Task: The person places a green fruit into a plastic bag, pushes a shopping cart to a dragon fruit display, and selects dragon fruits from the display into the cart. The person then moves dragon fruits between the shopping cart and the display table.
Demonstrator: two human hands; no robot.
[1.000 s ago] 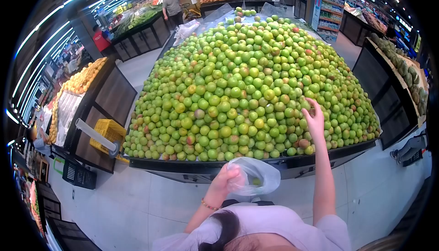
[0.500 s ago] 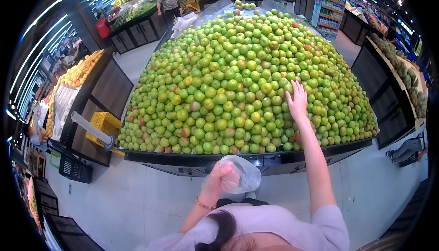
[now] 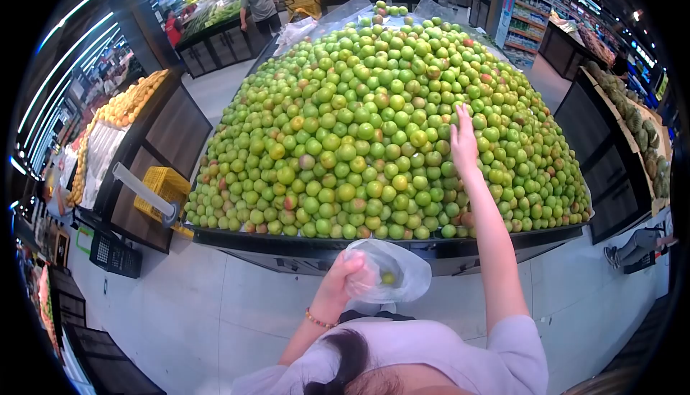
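Note:
A large heap of green fruit, some of it tinged red, fills the display stand in front of me. My right hand lies over the right-middle part of the heap with its fingers stretched out, against the fruit. Low in front of the stand, my left hand is closed on the rim of a clear plastic bag. The bag's mouth is open, and a green fruit shows inside it.
The stand's dark front edge runs between me and the heap. At the left are a yellow crate, a black basket and a stand of yellow fruit. A person stands behind at the left.
My right hand has moved up and left over the heap, and its curled fingers have straightened. My left hand still holds the bag, now slightly lower and further left.

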